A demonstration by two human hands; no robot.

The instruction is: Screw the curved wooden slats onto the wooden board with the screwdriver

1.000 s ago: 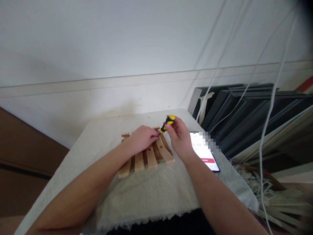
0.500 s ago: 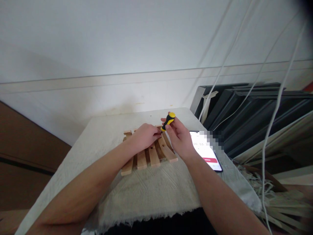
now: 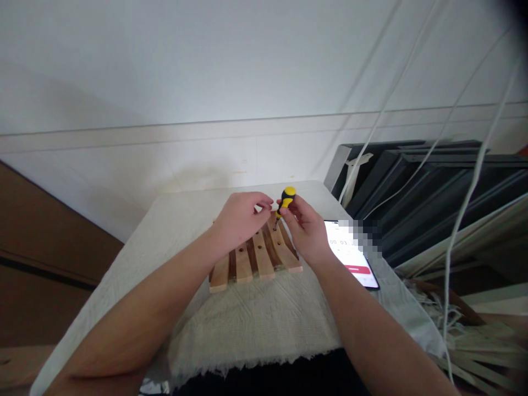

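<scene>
In my right hand (image 3: 306, 225) is a short screwdriver (image 3: 284, 202) with a yellow and black handle, held nearly upright. Its tip meets a hole or screw in the rightmost slat of a slatted wooden piece (image 3: 244, 264). My left hand (image 3: 243, 217) hovers over the slats just left of the handle. Its fingers are bent, with a gap between thumb and forefinger, and nothing shows in them. Several pale slats with dark holes lie side by side over darker wood. The far left part of the piece is hidden under my left hand.
A phone (image 3: 350, 256) with a lit timer screen lies right of my right hand. A pale cloth (image 3: 256, 319) covers the table, which stands against a white wall (image 3: 206, 159). Dark panels (image 3: 412, 181) lean at the right, where white cables (image 3: 462, 209) hang down.
My left fingers have lifted off the slat and the screwdriver's tip, which now shows. The screwdriver stands more upright on the slat. The whole view has shifted slightly.
</scene>
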